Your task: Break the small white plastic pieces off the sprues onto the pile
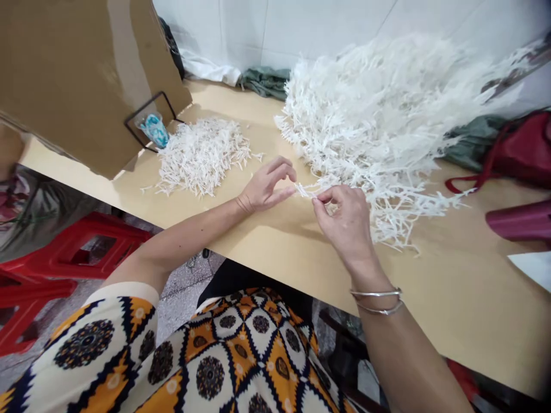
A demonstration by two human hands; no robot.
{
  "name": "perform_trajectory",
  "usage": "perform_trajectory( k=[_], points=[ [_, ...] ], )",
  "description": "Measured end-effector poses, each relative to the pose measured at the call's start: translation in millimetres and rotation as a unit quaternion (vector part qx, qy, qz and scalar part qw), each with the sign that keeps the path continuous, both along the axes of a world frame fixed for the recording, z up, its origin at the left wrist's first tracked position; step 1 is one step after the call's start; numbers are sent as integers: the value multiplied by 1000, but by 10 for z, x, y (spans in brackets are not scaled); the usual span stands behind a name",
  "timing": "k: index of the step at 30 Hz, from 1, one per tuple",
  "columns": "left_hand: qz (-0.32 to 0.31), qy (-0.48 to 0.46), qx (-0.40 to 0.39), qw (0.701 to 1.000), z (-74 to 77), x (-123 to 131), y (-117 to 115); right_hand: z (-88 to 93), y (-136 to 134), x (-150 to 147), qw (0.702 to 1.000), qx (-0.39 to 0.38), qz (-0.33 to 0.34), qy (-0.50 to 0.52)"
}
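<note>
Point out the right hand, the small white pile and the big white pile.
Right hand (346,219): head view, on the back of the hand.
Small white pile (202,154): head view, middle of the heap.
Big white pile (370,117): head view, middle of the heap.
</note>
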State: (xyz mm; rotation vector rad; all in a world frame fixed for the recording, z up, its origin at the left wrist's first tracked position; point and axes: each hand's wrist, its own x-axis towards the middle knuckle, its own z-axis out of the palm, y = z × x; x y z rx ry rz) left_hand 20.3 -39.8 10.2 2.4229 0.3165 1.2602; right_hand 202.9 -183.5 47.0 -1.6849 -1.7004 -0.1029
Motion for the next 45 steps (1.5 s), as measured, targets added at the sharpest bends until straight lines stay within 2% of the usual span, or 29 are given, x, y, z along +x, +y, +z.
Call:
perform_trajectory(
  k=[5, 9, 11, 14, 17, 22, 25, 32, 45],
  points=[
    [18, -18, 20, 999, -78, 68, 42, -3, 252, -17, 996, -27, 12, 79],
    [12, -22, -13, 1000, -87, 97, 33, -66, 314, 23, 984, -59, 25, 166],
    [4, -27, -38, 999, -76, 95, 25, -126, 350, 46, 969, -48, 34, 241],
    [-4, -20, -73, 997, -51, 79, 18, -211, 427, 75, 927, -45, 82, 364],
    [-13, -12, -85, 996, -28, 63, 9, -268, 487, 85, 898, -83, 112, 418],
    [24, -8, -76, 997, -24, 63, -1, -332, 473, 22, 887, -113, 95, 437],
    [36, 0, -72, 997, -25, 67, 0, -341, 444, -44, 879, -130, 110, 445],
    [24, 13, -89, 996, -2, 61, 31, -354, 418, -122, 898, -132, 140, 395],
    [73, 11, -113, 991, -77, 69, 81, -274, 407, -122, 917, -177, 185, 305]
  ],
)
